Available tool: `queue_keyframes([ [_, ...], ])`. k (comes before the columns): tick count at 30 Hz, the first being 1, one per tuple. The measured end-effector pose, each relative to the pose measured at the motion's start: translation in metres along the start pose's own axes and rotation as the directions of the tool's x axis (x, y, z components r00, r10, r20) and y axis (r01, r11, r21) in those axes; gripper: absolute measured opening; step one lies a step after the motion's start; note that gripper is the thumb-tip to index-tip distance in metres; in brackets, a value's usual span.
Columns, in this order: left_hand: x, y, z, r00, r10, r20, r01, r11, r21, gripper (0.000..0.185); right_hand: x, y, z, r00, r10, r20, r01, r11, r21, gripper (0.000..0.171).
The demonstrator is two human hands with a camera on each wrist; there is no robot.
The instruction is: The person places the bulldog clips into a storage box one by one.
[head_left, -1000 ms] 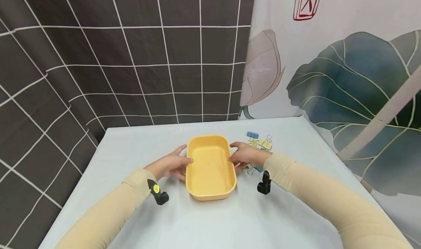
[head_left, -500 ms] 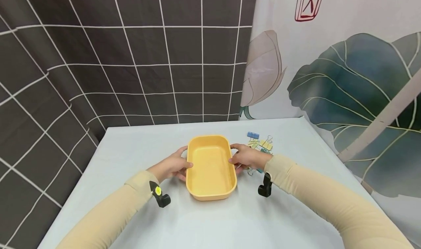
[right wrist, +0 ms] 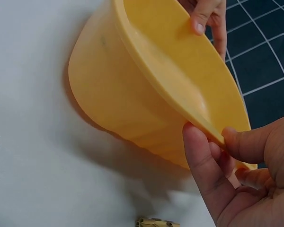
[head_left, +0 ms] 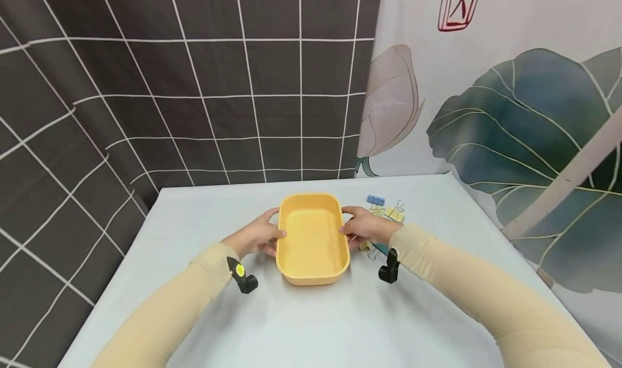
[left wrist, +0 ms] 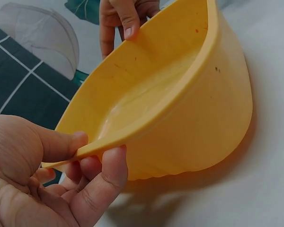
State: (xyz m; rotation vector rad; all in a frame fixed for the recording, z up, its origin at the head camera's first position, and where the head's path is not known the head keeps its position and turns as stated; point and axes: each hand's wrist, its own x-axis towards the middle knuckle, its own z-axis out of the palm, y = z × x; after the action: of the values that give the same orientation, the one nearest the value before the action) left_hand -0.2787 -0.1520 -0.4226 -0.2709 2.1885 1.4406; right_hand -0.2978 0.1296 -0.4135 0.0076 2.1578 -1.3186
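A yellow rectangular plastic bin (head_left: pixel 313 244) is between my two hands near the middle of the white table, its inside bare. My left hand (head_left: pixel 255 235) pinches its left rim, thumb inside and fingers outside, as the left wrist view shows the rim (left wrist: pixel 97 146) close up. On the opposite side my right hand (head_left: pixel 365 225) pinches the right rim the same way. A shadow lies under the bin in both wrist views; whether its base touches the cloth everywhere I cannot tell.
Several binder clips, blue (head_left: pixel 376 200), yellow (head_left: pixel 394 214) and teal (head_left: pixel 381 247), lie behind and beside my right hand, which partly hides them. A gold clip (right wrist: pixel 156 222) shows in the right wrist view. Dark gridded cloth (head_left: pixel 272 71) hangs behind the table (head_left: pixel 311 330).
Over the last half second the bin has shifted a little up in the head view, away from me, with both hands. Both hands were at its rim throughout.
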Motion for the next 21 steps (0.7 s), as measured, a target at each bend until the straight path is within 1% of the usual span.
queue_keyframes([
  [5, 0.006, 0.004, -0.003, 1.000, 0.010, 0.000, -0.010, 1.000, 0.001, 0.080, 0.007, -0.003, -0.004, 1.000, -0.011, -0.012, 0.011, 1.000, 0.000, 0.072],
  [9, 0.009, 0.008, -0.006, 1.000, 0.012, 0.001, -0.012, 1.000, -0.020, 0.081, 0.014, -0.004, -0.007, 0.999, -0.014, -0.030, 0.014, 1.000, -0.012, 0.071],
  [16, 0.016, 0.014, -0.010, 0.999, 0.033, -0.026, -0.034, 0.999, -0.037, 0.076, 0.022, -0.008, -0.011, 0.997, -0.032, -0.066, 0.031, 0.999, -0.016, 0.076],
  [21, 0.021, 0.016, -0.011, 0.998, 0.049, -0.033, -0.052, 0.996, -0.074, 0.072, 0.027, -0.012, -0.015, 0.993, -0.048, -0.105, 0.047, 0.999, -0.013, 0.074],
])
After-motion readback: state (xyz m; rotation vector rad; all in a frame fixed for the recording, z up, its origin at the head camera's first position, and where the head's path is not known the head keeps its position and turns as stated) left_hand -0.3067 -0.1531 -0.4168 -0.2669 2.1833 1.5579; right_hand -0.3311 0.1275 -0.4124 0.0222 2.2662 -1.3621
